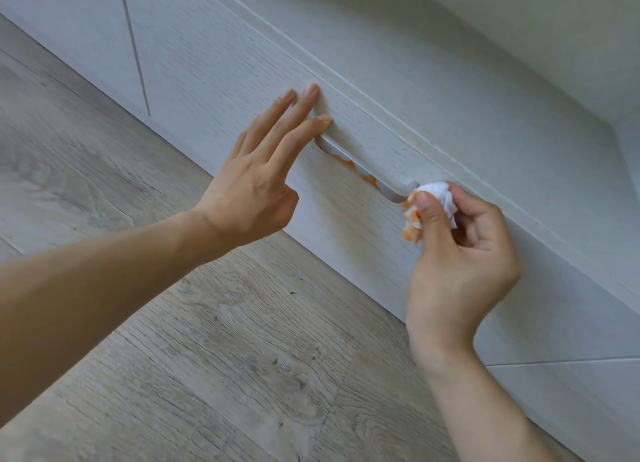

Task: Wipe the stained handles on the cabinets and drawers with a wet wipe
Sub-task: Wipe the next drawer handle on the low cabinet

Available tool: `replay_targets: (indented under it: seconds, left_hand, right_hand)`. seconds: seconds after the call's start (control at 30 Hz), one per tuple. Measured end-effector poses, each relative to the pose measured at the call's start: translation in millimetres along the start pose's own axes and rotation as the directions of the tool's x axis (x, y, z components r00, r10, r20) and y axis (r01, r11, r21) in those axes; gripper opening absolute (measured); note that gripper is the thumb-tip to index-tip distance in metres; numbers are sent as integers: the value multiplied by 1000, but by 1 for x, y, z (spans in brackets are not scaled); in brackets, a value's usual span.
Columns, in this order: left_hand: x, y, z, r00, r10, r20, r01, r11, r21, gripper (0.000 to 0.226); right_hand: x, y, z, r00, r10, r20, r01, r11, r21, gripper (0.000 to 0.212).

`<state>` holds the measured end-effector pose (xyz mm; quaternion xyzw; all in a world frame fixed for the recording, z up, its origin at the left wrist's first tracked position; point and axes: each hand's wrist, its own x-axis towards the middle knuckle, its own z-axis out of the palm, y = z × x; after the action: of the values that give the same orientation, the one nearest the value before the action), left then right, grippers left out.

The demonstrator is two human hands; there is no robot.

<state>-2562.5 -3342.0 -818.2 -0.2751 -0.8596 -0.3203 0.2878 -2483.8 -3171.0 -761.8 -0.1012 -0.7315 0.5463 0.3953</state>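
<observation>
Head view. The right hand (460,253) pinches a crumpled wet wipe (429,205) between thumb and curled fingers, holding it against the right end of the drawer handle (367,163). The left hand (256,170) is spread, its straight fingertips resting on the drawer front (242,63) at the left end of the handle; it grips nothing. An orange stain (360,172) shows along the lower edge of the handle, near its middle. The lower part of the wipe is already orange.

Risks, as judged from this position:
- The soiled part of the wipe faces the drawer front. A further pass with that part would likely smear orange onto the pale panel rather than lift it.
- The stain sits in the recess under the handle. A bunched wipe may skim the outer face and leave residue beneath.
- The left fingertips lie close to the stained edge and could pick up or spread the mark.
- The wood floor (173,323) lies below; drips could land there.
</observation>
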Motion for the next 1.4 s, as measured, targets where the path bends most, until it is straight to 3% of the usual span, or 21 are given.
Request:
replay_targets:
  seconds: [0.47,0.67,1.0,1.13,1.3,1.4]
  left_hand:
    - [0,1,-3,1000,2,3,-2,1000,1,84]
    - [0,2,-2,1000,-8,8,8,1000,2,82]
    - [0,0,2,1000,-1,-10,1,1000,3,84]
    - [0,-1,1,1000,-1,-9,1,1000,2,83]
    - [0,0,1,1000,-1,-5,1,1000,-8,81]
    - [0,0,1,1000,-8,-11,8,1000,-8,81]
  right_hand:
    - [-6,-1,-8,995,-11,103,15,999,-42,29]
    - [-7,1,4,969,-194,153,216,966,-139,22]
    - [3,7,-1,857,-424,293,496,833,-245,19]
    - [6,9,-9,856,-430,286,502,822,-268,15]
    - [13,8,-3,702,-599,385,705,663,-252,19]
    - [14,5,-4,786,-505,356,597,771,-223,13]
